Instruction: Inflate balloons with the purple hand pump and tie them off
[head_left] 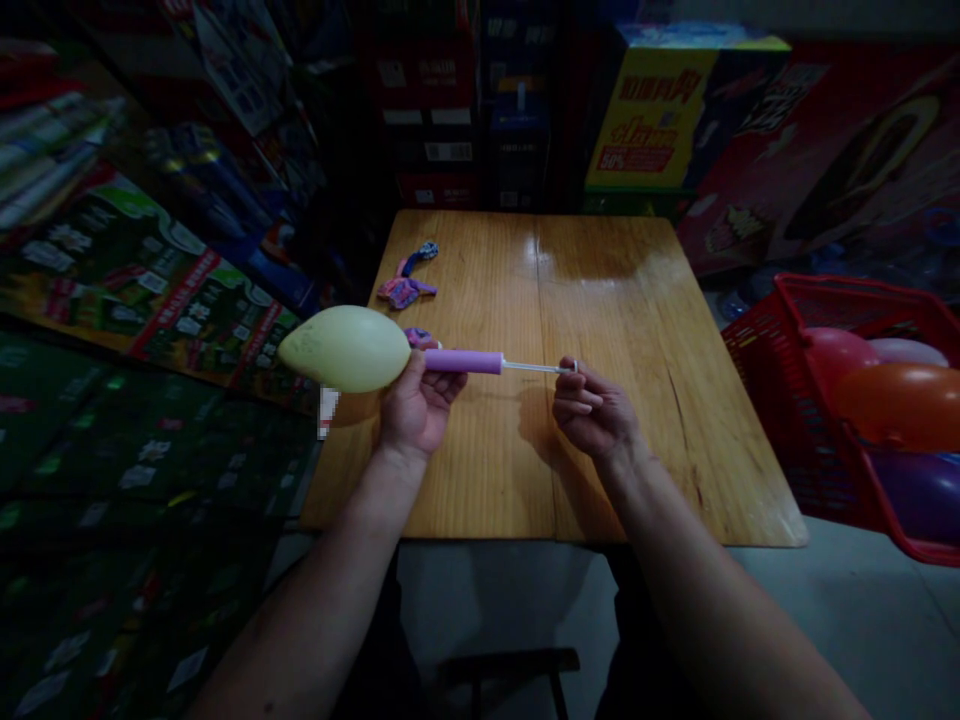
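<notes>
My left hand (pixel 416 400) is closed around the front end of a purple hand pump (pixel 463 361), where the neck of a pale yellow balloon (pixel 346 347) sits. The balloon is partly inflated and sticks out to the left, past the table's left edge. My right hand (pixel 592 408) is closed on the pump's handle at the end of its thin white rod (pixel 531 368), which is pulled out to the right. Both hands hover over the near half of the wooden table (pixel 600 300).
Several uninflated multicoloured balloons (pixel 409 280) lie on the table's far left part. A red basket (pixel 825 400) holding inflated balloons (pixel 900 400) stands on the floor at the right. Stacked printed cartons surround the table at the left and back. A dark stool (pixel 510 665) shows below the table's near edge.
</notes>
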